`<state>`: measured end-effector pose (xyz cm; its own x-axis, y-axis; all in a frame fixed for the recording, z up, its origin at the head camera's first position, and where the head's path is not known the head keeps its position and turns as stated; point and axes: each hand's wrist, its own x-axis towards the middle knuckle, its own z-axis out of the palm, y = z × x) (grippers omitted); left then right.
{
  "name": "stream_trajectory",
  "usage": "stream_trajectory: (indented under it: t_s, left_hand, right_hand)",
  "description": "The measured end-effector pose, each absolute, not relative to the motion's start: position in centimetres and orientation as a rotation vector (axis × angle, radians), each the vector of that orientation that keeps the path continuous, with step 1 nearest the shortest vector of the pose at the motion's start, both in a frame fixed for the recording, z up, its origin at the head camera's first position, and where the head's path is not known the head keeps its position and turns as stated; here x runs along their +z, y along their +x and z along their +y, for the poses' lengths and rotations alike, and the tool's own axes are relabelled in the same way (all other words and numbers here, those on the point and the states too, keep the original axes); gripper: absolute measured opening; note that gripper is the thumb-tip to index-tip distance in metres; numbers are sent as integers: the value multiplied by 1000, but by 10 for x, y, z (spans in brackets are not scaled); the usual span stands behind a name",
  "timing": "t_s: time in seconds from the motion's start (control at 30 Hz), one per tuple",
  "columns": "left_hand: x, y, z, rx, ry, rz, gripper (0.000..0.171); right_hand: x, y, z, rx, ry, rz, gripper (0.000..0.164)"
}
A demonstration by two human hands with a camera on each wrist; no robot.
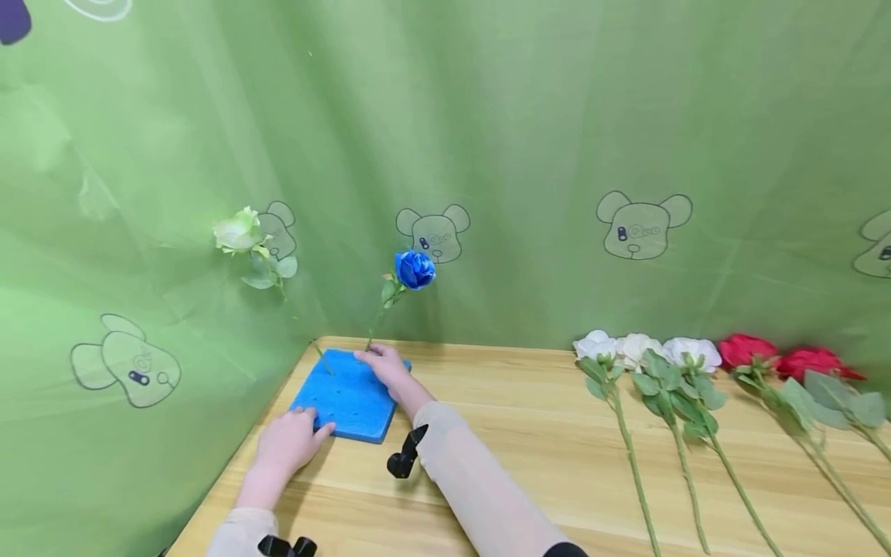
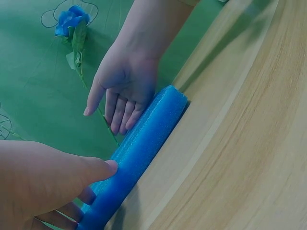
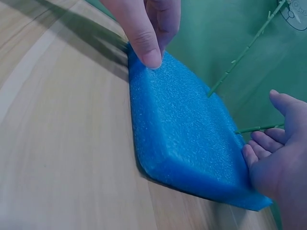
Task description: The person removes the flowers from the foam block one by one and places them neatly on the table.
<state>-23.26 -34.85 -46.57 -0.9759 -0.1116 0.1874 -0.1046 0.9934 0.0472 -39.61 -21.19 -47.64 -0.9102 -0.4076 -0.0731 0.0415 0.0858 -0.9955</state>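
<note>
A blue foam block lies at the table's far left corner. My left hand grips its near left corner, the thumb pressing the edge in the left wrist view. At the block's far right side is my right hand. Its thumb stands apart and its fingers are relaxed beside the blue rose's stem, which stands in the foam. The blue rose leans right, its bloom well above the block. Further left, a pale green-white rose rises from the foam, tilted left.
On the table's right side lie several loose roses: white ones and red ones, stems toward the front. Small holes dot the foam's top. A green curtain hangs behind and on the left of the wooden table.
</note>
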Motion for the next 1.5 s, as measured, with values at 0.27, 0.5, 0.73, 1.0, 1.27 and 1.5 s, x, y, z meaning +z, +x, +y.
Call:
stream_trajectory:
  t_s: [0.27, 0.5, 0.73, 1.0, 1.27, 1.5]
  left_hand:
    - [-469, -232, -349, -54, 171, -2944, 49]
    - [-464, -230, -346, -63, 176, -2932, 48]
    - [-466, -231, -345, -65, 175, -2917, 47]
    - [-467, -231, -346, -56, 172, -2908, 49]
    - [-469, -232, -348, -41, 168, -2898, 48]
    - [-469, -235, -350, -33, 185, -2919, 51]
  right_hand:
    - [-480, -395, -219, -1925, -365, 2174, 46]
    - [-477, -393, -230, -1894, -287, 2425, 24]
    - [-477, -391, -230, -1876, -268, 2551, 24]
    - [-479, -391, -230, -1873, -310, 2624, 24]
    - [-485, -391, -234, -1945, -346, 2670, 22]
    - [-487, -390, -237, -1985, -298, 2699, 21]
